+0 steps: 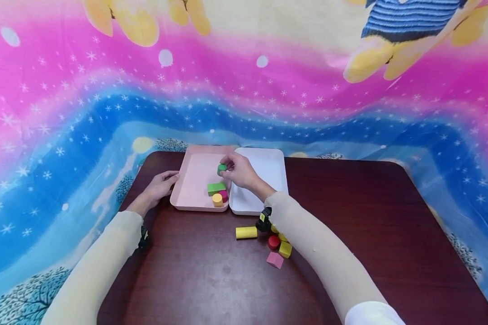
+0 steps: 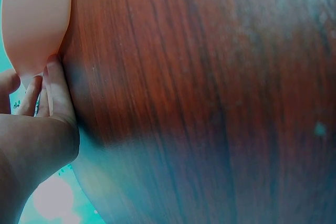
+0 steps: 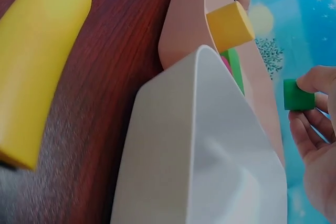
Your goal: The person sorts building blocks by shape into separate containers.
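Above the pink tray (image 1: 197, 164), my right hand (image 1: 240, 170) pinches a small green block (image 3: 298, 95) between thumb and fingers. My left hand (image 1: 159, 186) touches the tray's left edge, its fingers (image 2: 61, 90) fairly straight against the outer wall. Inside the pink tray, near its front right corner, lie a light green rectangular block (image 1: 216, 188), a yellow-orange cylinder (image 1: 217, 200) and a magenta block (image 1: 224, 195). The white tray (image 1: 264, 167) stands close against the pink one, under my right hand and wrist.
In front of the white tray lies a yellow half-round block (image 1: 246, 233). Beside it are a red cylinder (image 1: 274, 242), a yellow block (image 1: 285, 249) and a pink block (image 1: 274, 260); more yellow pieces are partly hidden by my right forearm. A patterned cloth (image 1: 244, 99) hangs behind the table (image 1: 349, 203).
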`<act>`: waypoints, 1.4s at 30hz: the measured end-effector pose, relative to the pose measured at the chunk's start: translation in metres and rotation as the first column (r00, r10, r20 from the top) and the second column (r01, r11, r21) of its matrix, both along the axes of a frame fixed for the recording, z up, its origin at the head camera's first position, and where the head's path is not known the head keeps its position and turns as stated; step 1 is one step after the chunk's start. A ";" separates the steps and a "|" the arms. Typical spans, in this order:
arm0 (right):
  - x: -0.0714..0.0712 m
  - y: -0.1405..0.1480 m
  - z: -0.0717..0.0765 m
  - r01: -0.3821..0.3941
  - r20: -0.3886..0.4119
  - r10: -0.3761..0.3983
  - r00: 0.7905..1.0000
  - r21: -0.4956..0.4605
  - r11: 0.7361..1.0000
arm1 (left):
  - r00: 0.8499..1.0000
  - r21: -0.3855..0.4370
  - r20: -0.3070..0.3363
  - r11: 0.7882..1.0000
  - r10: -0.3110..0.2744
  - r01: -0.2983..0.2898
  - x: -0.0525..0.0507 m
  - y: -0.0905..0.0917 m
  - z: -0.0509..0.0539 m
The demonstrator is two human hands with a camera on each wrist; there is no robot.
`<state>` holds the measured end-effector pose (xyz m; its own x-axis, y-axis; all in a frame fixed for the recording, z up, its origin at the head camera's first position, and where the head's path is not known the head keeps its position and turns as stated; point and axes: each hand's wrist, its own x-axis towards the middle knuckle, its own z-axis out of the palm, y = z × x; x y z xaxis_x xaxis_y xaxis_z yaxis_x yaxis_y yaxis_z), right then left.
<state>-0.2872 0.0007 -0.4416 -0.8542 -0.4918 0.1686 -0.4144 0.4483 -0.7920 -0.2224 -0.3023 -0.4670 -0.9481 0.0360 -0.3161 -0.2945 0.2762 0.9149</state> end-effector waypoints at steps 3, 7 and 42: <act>0.000 -0.005 -0.002 0.006 -0.001 -0.006 1.000 0.009 1.000 | 1.000 -0.008 -0.006 1.000 -0.005 0.005 0.002 0.001 0.003; 0.000 -0.012 -0.006 0.015 0.008 -0.015 1.000 0.007 1.000 | 1.000 -0.001 0.004 1.000 -0.004 0.004 0.003 0.003 0.008; 0.003 -0.021 -0.025 -0.036 0.004 0.035 0.999 0.092 0.995 | 0.999 -0.039 -0.041 0.999 0.009 -0.010 -0.008 -0.009 -0.025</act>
